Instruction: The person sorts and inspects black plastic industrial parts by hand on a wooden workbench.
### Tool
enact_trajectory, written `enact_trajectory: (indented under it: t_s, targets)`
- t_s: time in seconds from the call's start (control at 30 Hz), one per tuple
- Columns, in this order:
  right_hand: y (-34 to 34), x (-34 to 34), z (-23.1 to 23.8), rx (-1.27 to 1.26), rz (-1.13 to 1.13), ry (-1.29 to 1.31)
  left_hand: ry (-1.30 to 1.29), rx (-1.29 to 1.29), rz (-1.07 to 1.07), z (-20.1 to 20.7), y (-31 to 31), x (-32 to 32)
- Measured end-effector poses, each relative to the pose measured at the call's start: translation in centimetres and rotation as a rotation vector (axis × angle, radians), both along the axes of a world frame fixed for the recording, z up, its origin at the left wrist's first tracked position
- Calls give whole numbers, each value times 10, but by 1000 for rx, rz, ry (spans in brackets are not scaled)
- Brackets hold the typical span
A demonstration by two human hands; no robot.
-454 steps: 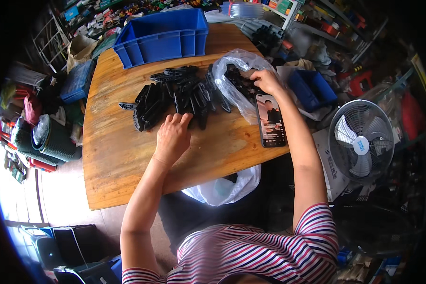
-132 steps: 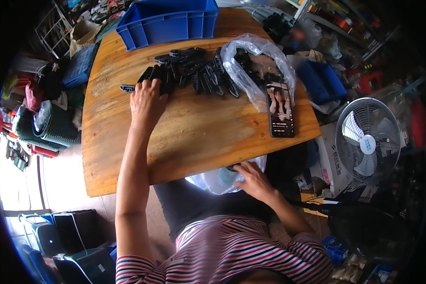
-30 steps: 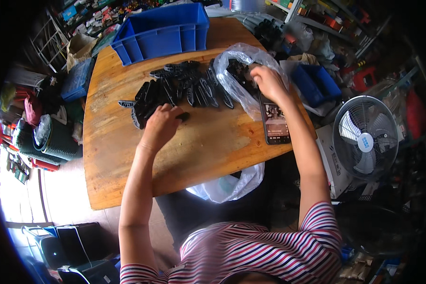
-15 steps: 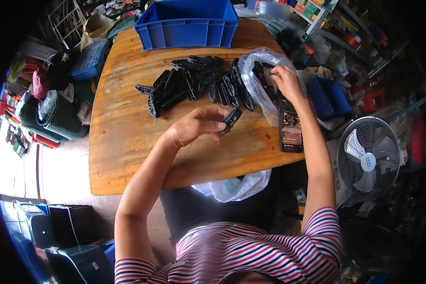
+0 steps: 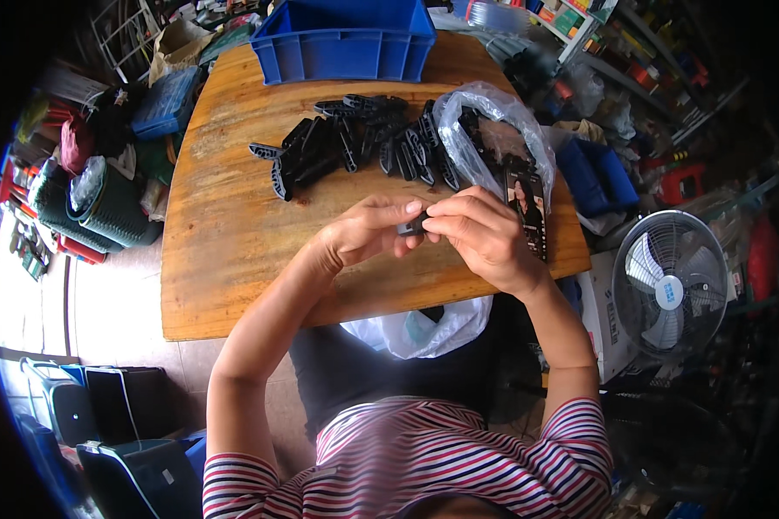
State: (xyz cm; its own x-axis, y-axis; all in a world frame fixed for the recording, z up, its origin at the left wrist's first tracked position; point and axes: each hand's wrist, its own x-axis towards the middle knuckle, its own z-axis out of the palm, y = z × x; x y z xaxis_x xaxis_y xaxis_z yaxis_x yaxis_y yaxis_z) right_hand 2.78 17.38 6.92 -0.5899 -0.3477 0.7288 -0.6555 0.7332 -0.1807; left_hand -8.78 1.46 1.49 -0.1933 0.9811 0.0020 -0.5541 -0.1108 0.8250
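Over the near part of the wooden table, my left hand [image 5: 368, 229] grips a small black plastic part [image 5: 413, 227] between thumb and fingers. My right hand [image 5: 485, 235] is pinched closed at the right end of that part, its fingertips meeting it. Anything else within the right fingers is hidden. Beyond my hands lies a loose pile of long black plastic pieces [image 5: 312, 156], some with ribbed, hollowed sides. A clear plastic bag [image 5: 537, 138] stands with its mouth open to the right of the pile, small dark parts inside.
A blue plastic crate [image 5: 342, 56] sits at the far edge of the wooden table [image 5: 225, 251]. A phone [image 5: 528, 212] with a lit screen lies beside the bag. White plastic [image 5: 433, 333] hangs below the near edge. A fan [image 5: 669, 290] and a blue bin [image 5: 597, 177] stand at right.
My right hand has come out of the clear bag and moved left and nearer, meeting the black part in my left hand. The phone's screen picture has changed.
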Motion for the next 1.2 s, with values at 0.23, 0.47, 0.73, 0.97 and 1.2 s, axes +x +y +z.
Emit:
enact_trajectory:
  t_s: [0.23,0.47,0.73,0.97,1.2]
  targets:
    - [1,1,-1,-12,-20,-57,69,-18,29,0,1,1]
    - [4,13,1,6,-136,-84,401,-150,191,15,3,14]
    - [2,48,-12,-370,-305,-527,919,-52,160,11,8,23]
    - [-5,107,-64,-176,-134,-590,1894,-746,816,-7,-29,-61]
    - [-14,127,-119,-87,-120,-349,2027,-849,853,-23,-22,-61]
